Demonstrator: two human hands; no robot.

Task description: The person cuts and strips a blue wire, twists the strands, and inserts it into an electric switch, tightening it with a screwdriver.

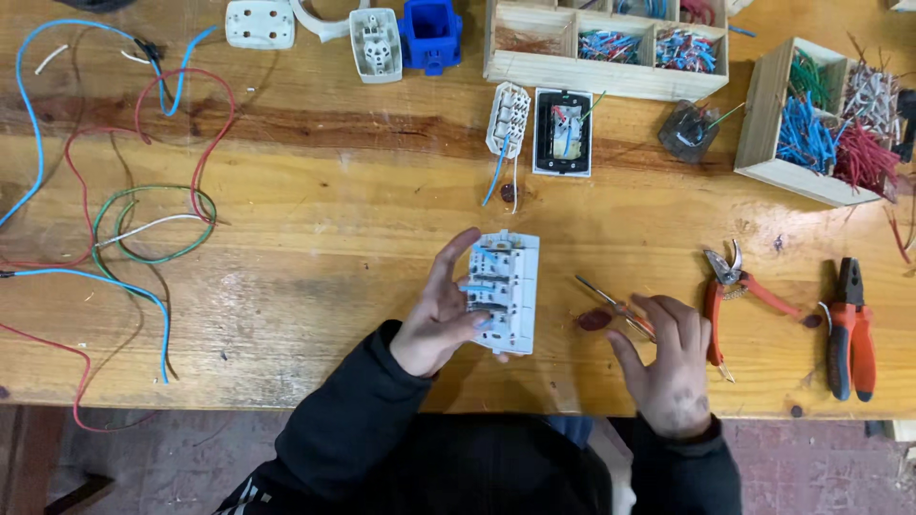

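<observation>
White switch module [508, 291] steadied by left hand [439, 319], fingers spread.

White switch module [506, 291] (back up), mid-bench
</observation>
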